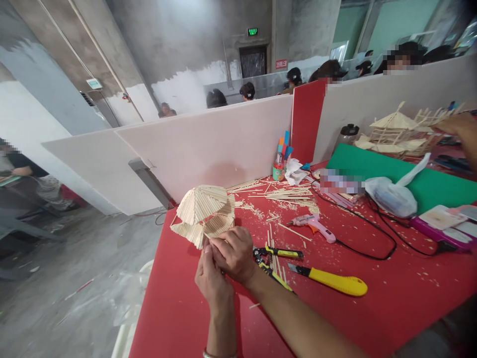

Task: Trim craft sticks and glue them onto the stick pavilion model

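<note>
A small pavilion-like model (pixel 203 205) made of pale wooden sticks, with two roof tiers, stands at the left edge of the red table. My left hand (pixel 213 281) is closed in a pinch just below the lower tier's near edge. Against it, my right hand (pixel 235 252) is also closed, its fingertips pinched at the same spot. Whatever lies between the fingertips is too small and covered to make out. Just right of my hands are yellow-and-black pliers (pixel 283 252), partly behind my right forearm, and several loose wooden sticks (pixel 275 248).
A yellow utility knife (pixel 335 281) and a pink glue gun (pixel 315 223) with a black cord lie to the right. More sticks (pixel 290 193) and shavings lie behind. White partition boards (pixel 216 141) border the table. At far right, another person's arm (pixel 462 132) is beside a larger stick model (pixel 395 129).
</note>
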Tool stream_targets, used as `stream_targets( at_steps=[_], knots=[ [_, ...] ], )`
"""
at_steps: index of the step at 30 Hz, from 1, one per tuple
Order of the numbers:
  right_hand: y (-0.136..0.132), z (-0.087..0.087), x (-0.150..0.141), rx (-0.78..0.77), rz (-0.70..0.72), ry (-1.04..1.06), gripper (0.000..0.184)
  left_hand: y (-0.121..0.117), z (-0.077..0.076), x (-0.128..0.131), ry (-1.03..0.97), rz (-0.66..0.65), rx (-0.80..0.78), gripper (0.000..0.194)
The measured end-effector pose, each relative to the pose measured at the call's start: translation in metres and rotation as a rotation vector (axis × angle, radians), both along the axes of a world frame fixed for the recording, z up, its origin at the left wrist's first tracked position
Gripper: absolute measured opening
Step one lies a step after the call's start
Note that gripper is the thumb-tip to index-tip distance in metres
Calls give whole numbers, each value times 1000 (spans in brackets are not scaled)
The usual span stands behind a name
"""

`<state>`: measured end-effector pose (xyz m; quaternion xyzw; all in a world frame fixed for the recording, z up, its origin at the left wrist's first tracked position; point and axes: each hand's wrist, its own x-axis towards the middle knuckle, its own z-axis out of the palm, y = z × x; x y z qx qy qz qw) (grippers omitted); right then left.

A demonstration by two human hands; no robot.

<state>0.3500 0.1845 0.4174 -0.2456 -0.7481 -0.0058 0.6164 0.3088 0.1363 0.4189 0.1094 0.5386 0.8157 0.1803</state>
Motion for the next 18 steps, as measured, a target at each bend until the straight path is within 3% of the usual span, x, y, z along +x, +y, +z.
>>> stream_targets(
  at_steps=[18],
  knots=[
    [8,-9,-2,-54,-15,-91,19,1,-5,-4,-72,3,-31,20]
  ],
)
